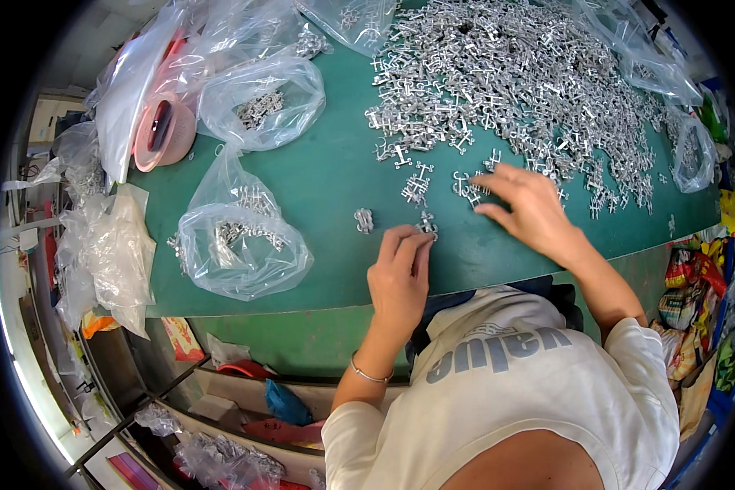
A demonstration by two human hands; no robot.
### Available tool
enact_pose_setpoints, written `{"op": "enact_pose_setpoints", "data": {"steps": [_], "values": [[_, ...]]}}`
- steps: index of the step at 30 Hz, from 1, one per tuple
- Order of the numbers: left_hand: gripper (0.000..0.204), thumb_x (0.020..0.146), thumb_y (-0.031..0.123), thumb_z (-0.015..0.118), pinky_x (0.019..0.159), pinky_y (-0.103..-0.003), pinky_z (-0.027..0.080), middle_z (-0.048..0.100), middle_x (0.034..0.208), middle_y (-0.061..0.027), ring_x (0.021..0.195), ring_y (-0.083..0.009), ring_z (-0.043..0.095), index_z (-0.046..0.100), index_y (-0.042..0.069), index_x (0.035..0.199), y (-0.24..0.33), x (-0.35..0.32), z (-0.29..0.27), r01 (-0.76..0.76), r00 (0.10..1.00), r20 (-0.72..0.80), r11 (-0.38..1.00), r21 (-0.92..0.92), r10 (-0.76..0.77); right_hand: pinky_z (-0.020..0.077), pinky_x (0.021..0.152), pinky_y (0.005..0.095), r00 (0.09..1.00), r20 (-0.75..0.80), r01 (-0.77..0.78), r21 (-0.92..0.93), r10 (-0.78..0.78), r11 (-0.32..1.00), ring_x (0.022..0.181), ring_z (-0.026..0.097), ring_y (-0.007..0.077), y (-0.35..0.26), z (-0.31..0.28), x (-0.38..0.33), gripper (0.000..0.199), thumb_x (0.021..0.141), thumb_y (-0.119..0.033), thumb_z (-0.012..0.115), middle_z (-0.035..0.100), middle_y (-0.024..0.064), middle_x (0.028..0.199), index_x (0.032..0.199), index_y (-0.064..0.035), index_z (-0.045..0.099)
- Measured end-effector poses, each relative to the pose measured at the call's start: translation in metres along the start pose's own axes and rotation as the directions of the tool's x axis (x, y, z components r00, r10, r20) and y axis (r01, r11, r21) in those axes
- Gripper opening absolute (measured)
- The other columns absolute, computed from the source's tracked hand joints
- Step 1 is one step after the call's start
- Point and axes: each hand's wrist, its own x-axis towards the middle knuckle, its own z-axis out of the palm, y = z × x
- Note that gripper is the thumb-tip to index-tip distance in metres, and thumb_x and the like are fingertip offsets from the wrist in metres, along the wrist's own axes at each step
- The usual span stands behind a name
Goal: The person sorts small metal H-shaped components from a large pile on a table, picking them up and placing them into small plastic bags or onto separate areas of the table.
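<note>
The small metal pieces (467, 189) nearest to the right hand (531, 204) lie on the green surface (343, 122), just to the left of its thumb and forefinger, on the near side of the big heap (514, 73). Their long axes do not agree: they make a loose cluster and point in several directions, so one single axis I cannot give. The right hand is clearly the nearer one to them; the left hand (398, 278) is lower and more to the left, close to the near edge. The grip of the right hand is partly open, the thumb and forefinger being apart, with their tips at the edge of the cluster; whether they press on any piece, I cannot tell. The left hand has its fingers bent together, and a little stack (427, 223) is just at their tips, but its grip is partly hidden, so I cannot say if it is clamped. Between the hands and the heap lies a narrow pile (416, 186), and a separate bundle (363, 219) is to the left of the left hand's fingertips.
</note>
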Motion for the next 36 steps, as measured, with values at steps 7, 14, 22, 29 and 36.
{"op": "enact_pose_setpoints", "data": {"steps": [7,14,22,29,36], "values": [[0.012,0.072,-0.007,0.064,0.041,-0.022,0.034,0.059,0.084,-0.0053,0.053,-0.0103,0.048,0.062,0.001,0.081,-0.002,-0.006,0.007,0.031,0.999,-0.011,0.999,-0.014,-0.031,0.0401,0.054,0.0257,0.91,0.2,-0.382,0.747,0.364,0.545,0.062,0.051,0.0109,0.005,0.006,-0.002,0.013,0.083,-0.016,0.062,0.05,-0.0028,0.069,0.083,-0.0044,0.058],[0.012,0.073,-0.008,0.063,0.043,-0.021,0.033,0.06,0.087,-0.0044,0.051,-0.0084,0.044,0.062,0.001,0.081,-0.002,-0.007,0.005,0.063,0.998,0.006,0.996,-0.069,-0.063,0.0415,0.061,0.0207,0.823,0.534,-0.438,0.813,0.193,-0.383,0.076,0.053,0.0082,0.007,-0.005,-0.004,0.016,0.09,-0.02,0.052,0.058,0.0037,0.085,0.094,-0.0046,0.054],[0.017,0.073,-0.011,0.061,0.043,-0.018,0.027,0.059,0.087,-0.0015,0.05,-0.0008,0.033,0.06,0.0,0.086,-0.003,-0.009,0.001,0.216,0.973,-0.041,0.958,-0.189,-0.228,0.0414,0.051,0.0296,0.876,0.447,-0.48,0.845,0.181,0.236,0.066,0.053,0.0126,-0.002,0.009,0.0,0.017,0.086,-0.022,0.058,0.053,0.0013,0.073,0.09,-0.0056,0.056],[0.018,0.075,-0.01,0.06,0.043,-0.019,0.026,0.058,0.087,-0.0025,0.051,-0.0013,0.034,0.059,0.002,0.088,-0.008,-0.013,0.002,0.288,0.944,-0.027,0.864,-0.413,-0.328,0.0435,0.055,0.0381,0.992,0.124,0.002,0.196,-0.027,0.981,0.067,0.057,0.0277,-0.034,0.041,-0.004,0.031,0.068,-0.018,0.071,0.059,0.0112,0.079,0.093,-0.0042,0.06],[0.02,0.078,-0.009,0.058,0.047,-0.016,0.036,0.058,0.09,-0.0049,0.053,-0.0001,0.039,0.057,-0.002,0.096,-0.003,-0.011,-0.008,0.439,0.853,0.078,0.628,-0.643,-0.516,0.044,0.059,0.0277,0.909,0.39,-0.382,0.632,0.149,0.675,0.065,0.054,0.0117,-0.027,0.022,-0.002,0.027,0.075,-0.01,0.068,0.06,0.0038,0.082,0.099,-0.0027,0.059]]}}
